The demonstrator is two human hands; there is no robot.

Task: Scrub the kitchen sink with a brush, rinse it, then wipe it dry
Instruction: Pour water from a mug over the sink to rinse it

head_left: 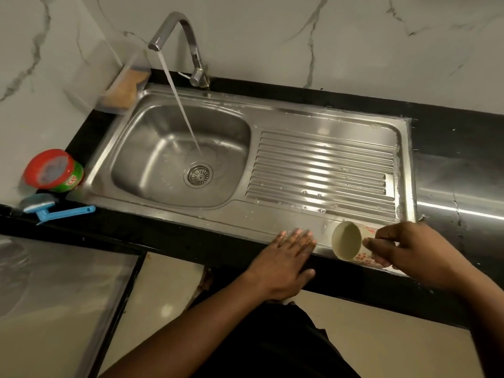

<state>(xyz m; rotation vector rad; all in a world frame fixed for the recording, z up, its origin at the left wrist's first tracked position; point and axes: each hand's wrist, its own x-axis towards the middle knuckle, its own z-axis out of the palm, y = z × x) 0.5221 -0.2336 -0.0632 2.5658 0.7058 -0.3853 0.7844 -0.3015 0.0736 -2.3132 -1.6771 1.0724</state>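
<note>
The steel sink (141,137) has a basin on the left and a ribbed draining board (321,170) on the right. Water runs from the tap (177,25) into the basin near the drain (198,174). My left hand (286,257) lies flat with straight fingers on the sink's wet front rim. My right hand (409,249) holds a white cup with red flowers (351,242) tipped on its side, mouth facing left, over the front rim. A blue-handled brush (54,210) lies on the black counter left of the sink.
A red-lidded green tub (54,170) stands on the counter's left end beside the brush. A clear holder with a yellow sponge (122,88) leans in the back left corner. The black counter (450,137) extends right. Marble walls stand behind and to the left.
</note>
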